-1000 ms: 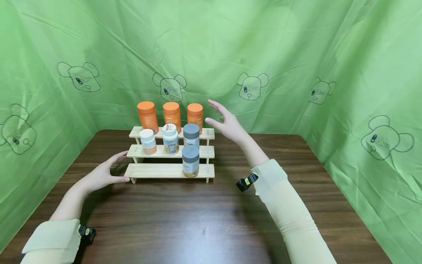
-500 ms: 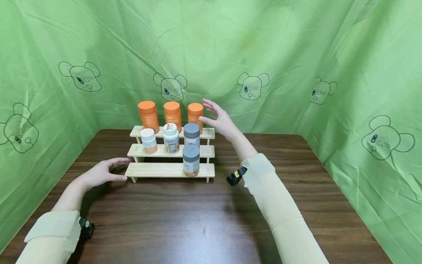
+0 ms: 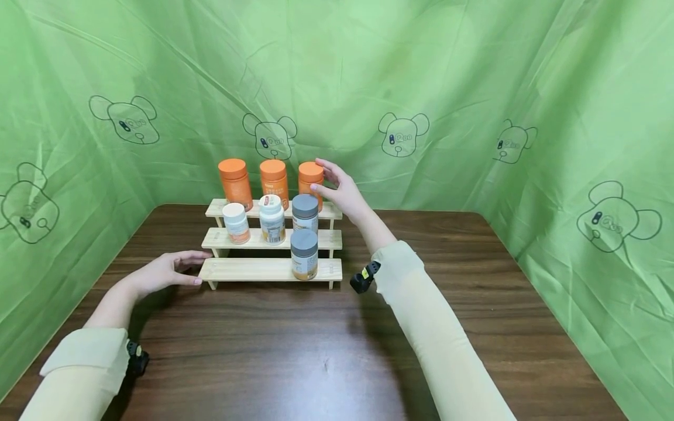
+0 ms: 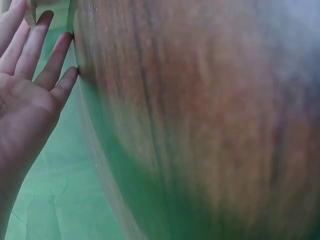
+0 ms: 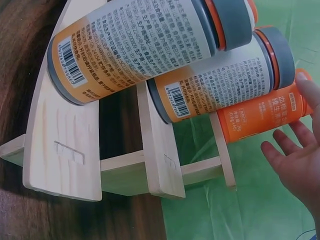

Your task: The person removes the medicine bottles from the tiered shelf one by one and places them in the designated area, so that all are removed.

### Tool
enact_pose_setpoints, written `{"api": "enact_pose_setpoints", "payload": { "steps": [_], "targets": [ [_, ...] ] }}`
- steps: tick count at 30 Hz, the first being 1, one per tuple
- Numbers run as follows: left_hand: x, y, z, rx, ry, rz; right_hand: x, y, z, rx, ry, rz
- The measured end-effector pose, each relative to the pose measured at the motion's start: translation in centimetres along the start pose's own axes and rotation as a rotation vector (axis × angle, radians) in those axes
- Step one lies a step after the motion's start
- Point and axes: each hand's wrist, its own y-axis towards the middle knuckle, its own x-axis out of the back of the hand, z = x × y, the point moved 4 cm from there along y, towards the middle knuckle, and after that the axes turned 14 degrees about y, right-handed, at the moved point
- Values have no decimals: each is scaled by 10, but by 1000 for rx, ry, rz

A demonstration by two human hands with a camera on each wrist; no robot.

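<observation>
head view overlooks rack, wrist views close

Bright even light, soft shadows under the arms, head view sharp, left wrist view heavily blurred, right wrist view tilted

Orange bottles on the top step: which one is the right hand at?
The rightmost orange bottle; the right hand has its fingers at the cap, while the other two stand untouched.

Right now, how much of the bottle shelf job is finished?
Seven bottles already stand on the wooden stepped rack: three orange ones on top, three on the middle step, one grey-capped bottle on the bottom. The right hand touches the rightmost orange bottle; the left hand rests by the rack's left end. Most of the bottom step is bare.
</observation>
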Motion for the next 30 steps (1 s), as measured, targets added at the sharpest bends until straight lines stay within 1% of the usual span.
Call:
{"api": "enact_pose_setpoints", "payload": {
  "steps": [4,8,11,15,18,23,30],
  "targets": [
    [0,-1,0,-7,-44,10,-1,3,-2,-4,-14,-19],
    [-1,-1,1,-27,-88,13,-3,6,-5,-7,11,-31],
    [-1,1,2,-34,-82,6,-1,11,-12,4,16,-47],
    [0,3,3,-20,-50,-1,4,18,-23,31,-20,-77],
    [0,4,2,-13,-35,1,7,18,-25,40,-20,-91],
    [0,4,0,-2,-22,0,14,13,-19,25,24,-112],
    [0,0,0,-4,-39,1,21,-3,7,16,39,-152]
  ]
}}
